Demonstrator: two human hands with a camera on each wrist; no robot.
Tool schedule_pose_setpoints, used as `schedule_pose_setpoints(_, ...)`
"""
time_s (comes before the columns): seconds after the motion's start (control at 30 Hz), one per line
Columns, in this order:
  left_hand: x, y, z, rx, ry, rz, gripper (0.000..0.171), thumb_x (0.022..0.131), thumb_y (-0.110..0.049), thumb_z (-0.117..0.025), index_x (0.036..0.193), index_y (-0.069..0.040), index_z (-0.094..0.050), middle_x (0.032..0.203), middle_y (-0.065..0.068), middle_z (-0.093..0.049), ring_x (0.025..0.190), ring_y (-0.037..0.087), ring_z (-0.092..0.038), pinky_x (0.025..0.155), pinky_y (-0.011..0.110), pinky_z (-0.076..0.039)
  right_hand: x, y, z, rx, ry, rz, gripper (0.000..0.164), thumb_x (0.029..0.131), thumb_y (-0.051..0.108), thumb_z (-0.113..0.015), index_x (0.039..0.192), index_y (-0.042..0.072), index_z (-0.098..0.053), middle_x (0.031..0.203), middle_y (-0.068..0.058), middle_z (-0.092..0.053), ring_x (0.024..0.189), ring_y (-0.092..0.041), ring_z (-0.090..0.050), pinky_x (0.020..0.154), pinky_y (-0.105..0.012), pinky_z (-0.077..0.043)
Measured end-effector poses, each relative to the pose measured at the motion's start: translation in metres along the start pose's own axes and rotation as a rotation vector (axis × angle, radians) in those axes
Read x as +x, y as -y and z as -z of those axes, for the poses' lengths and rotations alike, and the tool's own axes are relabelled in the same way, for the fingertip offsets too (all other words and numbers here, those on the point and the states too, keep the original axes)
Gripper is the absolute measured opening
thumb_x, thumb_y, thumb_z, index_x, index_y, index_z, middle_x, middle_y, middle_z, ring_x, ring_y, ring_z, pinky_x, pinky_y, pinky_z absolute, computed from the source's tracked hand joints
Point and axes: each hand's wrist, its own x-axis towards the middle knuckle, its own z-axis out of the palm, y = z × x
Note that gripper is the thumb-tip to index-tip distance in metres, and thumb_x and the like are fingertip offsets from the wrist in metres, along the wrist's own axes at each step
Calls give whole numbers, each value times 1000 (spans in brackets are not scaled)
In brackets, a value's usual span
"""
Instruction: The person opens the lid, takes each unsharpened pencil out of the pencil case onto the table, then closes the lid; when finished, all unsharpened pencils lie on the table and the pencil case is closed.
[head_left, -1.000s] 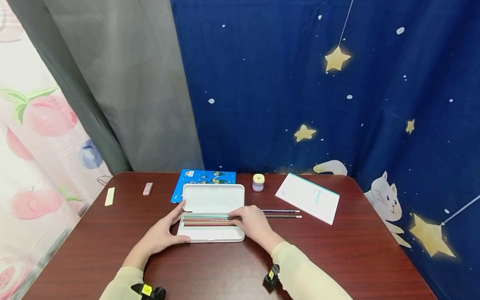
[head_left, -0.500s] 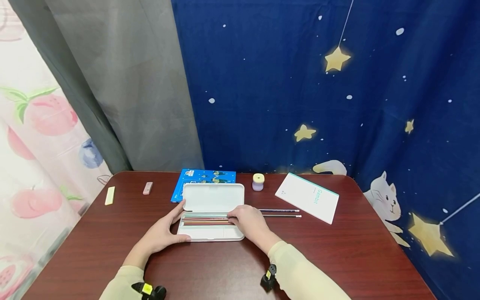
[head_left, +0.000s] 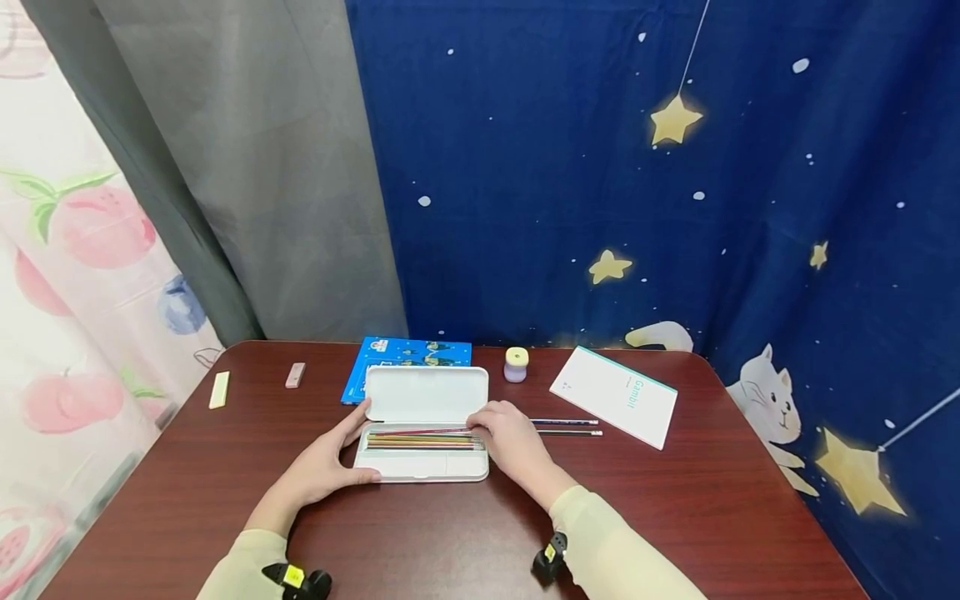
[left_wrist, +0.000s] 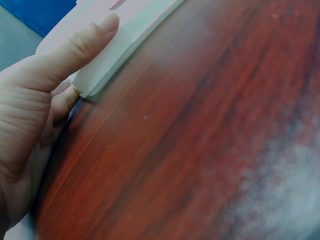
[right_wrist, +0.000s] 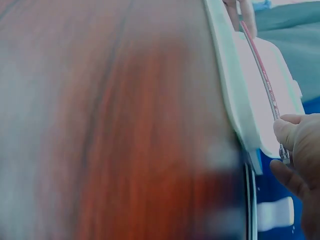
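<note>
A white pencil case (head_left: 408, 468) stands with its lid (head_left: 427, 394) up on the table. Several coloured pencils (head_left: 423, 444) lie side by side in its rear compartment. My left hand (head_left: 322, 468) holds the case by its left end, thumb on the front rim, as the left wrist view also shows. At the right end, my right hand (head_left: 513, 442) pinches a red pencil (right_wrist: 265, 75) between thumb and fingers near its ferrule end. The pencil slants slightly over the others, its far end close to my left fingers.
Two dark pencils (head_left: 573, 432) lie on the table (head_left: 420, 542) right of the case. A blue book (head_left: 356, 375) is behind the lid. Farther out are a yellow-and-lilac jar (head_left: 516, 365), a white notebook (head_left: 615, 396), a pink eraser (head_left: 296, 376) and a pale yellow block (head_left: 219, 390).
My right hand has shifted a little to the right and now has a red pencil raised at a slant above the row. More pencil ends show in the case. My left hand stays put.
</note>
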Motion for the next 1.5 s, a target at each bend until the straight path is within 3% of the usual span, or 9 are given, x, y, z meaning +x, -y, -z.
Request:
schedule_pose_setpoints(0.4, -2, 2, -1, 25, -1, 1, 117, 80, -46, -90, 169, -25, -17, 164, 7, -43, 146, 25, -48, 113, 56, -39, -30, -44, 34, 62, -123, -105, 13, 91, 8, -81, 97, 19, -81, 95, 8, -74, 94, -14, -68, 88, -37, -57)
schedule_pose_setpoints(0.47, -2, 2, -1, 19, 2, 0, 117, 80, -46, -90, 169, -26, -17, 165, 7, -42, 147, 25, -47, 115, 48, -39, -37, -52, 40, 71, -132, -137, 13, 90, 8, -82, 97, 19, -81, 95, 8, -74, 95, -14, -69, 90, -39, -57)
schedule_pose_setpoints(0.6, -2, 5, -1, -7, 0, -3, 118, 79, -46, -91, 169, -26, -17, 165, 8, -41, 148, 25, -45, 113, 22, -34, -48, -67, 50, 65, -136, -186, 14, 90, 8, -82, 96, 21, -81, 98, 8, -75, 99, -17, -70, 93, -42, -56)
schedule_pose_setpoints(0.7, -2, 6, -1, -25, 0, -8, 118, 79, -45, -91, 169, -26, -18, 165, 9, -41, 148, 26, -44, 109, 12, -29, -57, -78, 58, 48, -146, -219, 15, 89, 8, -83, 94, 22, -81, 97, 7, -75, 98, -19, -69, 92, -44, -56)
schedule_pose_setpoints(1.1, -1, 8, 3, 8, -12, -15, 120, 78, -47, -91, 169, -24, -17, 165, 8, -41, 148, 26, -44, 110, 17, -32, -88, -104, 66, 6, -63, -334, 15, 87, 8, -85, 94, 21, -82, 96, 4, -76, 96, -23, -67, 91, -46, -56)
schedule_pose_setpoints(1.4, -1, 5, 3, 5, -10, -17, 118, 79, -44, -91, 169, -25, -18, 164, 9, -42, 148, 27, -44, 111, 20, -33, -93, -108, 66, -33, -43, -341, 14, 87, 10, -85, 92, 23, -82, 97, 5, -76, 93, -21, -65, 86, -44, -57)
schedule_pose_setpoints(1.5, 1, 5, 2, -11, -5, -15, 118, 79, -44, -91, 169, -25, -17, 165, 9, -42, 149, 26, -44, 110, 16, -31, -95, -110, 67, -38, -45, -348, 15, 86, 9, -85, 91, 23, -82, 96, 6, -77, 94, -22, -65, 86, -46, -57)
